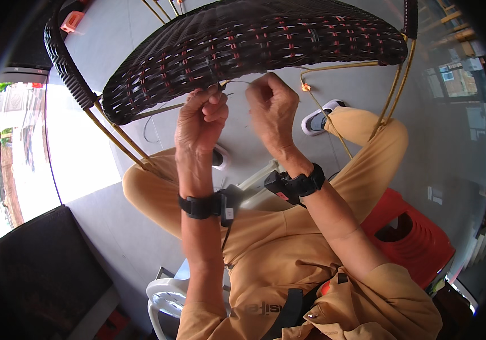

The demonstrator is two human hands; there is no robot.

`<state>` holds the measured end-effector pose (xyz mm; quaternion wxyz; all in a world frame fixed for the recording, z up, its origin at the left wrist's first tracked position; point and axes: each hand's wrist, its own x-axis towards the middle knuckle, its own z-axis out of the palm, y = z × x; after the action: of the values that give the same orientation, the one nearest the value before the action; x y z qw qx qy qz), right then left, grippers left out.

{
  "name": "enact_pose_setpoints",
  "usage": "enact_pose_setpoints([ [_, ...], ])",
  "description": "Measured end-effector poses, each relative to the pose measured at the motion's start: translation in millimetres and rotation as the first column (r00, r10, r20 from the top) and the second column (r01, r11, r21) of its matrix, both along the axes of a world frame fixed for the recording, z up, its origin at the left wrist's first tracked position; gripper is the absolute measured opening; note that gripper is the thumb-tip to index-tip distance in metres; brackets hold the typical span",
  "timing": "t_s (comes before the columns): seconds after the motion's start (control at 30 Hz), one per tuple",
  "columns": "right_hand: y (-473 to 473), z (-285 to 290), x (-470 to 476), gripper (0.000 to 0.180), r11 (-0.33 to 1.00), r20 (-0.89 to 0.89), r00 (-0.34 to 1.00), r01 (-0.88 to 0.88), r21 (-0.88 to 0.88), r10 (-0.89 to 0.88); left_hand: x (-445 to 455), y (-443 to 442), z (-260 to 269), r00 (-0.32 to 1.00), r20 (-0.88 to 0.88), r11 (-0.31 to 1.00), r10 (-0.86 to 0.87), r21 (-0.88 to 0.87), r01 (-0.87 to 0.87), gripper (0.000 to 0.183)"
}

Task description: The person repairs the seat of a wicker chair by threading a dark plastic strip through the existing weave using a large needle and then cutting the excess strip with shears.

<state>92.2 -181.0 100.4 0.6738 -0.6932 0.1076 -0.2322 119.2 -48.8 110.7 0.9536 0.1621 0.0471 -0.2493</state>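
Observation:
A curved panel of dark woven wicker with reddish strands showing in it is before me, on a gold-coloured metal chair frame. My left hand is raised to the panel's lower edge, its thumb and fingers pinched at a strand end there. A thin dark strand arcs from that spot across to my right hand. The right fingers are curled closed around the strand, just below the edge and apart from the weave. Slight blur on the right hand hides its exact fingertip grip.
Frame legs lean against both my knees. A loose strand hangs beyond my left hand. A red plastic stool stands at my right, a white plastic chair is under me, and a pink plastic object lies at the far left.

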Motion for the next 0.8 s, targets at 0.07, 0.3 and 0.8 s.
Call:
enact_pose_setpoints([
  [0.07, -7.0, -6.4, 2.9, 0.008, 0.970, 0.086, 0.986, 0.159, -0.185, -0.145, -1.7, -4.5, -5.6, 0.999, -0.049, 0.989, -0.011, -0.149, 0.003, 0.005],
  [0.3, -24.2, 7.6, -1.1, 0.006, 0.958, -0.063, 0.994, -0.069, 0.279, 0.090, 1.4, 2.3, -10.9, 0.991, -0.087, 0.974, 0.099, -0.196, -0.115, 0.009],
  [0.8, -18.4, 17.3, -0.4, 0.017, 0.947, -0.101, 0.941, -0.318, 0.056, 0.322, -8.3, -6.6, 11.4, 0.910, 0.410, 0.496, -0.054, 0.802, -0.332, 0.018],
])
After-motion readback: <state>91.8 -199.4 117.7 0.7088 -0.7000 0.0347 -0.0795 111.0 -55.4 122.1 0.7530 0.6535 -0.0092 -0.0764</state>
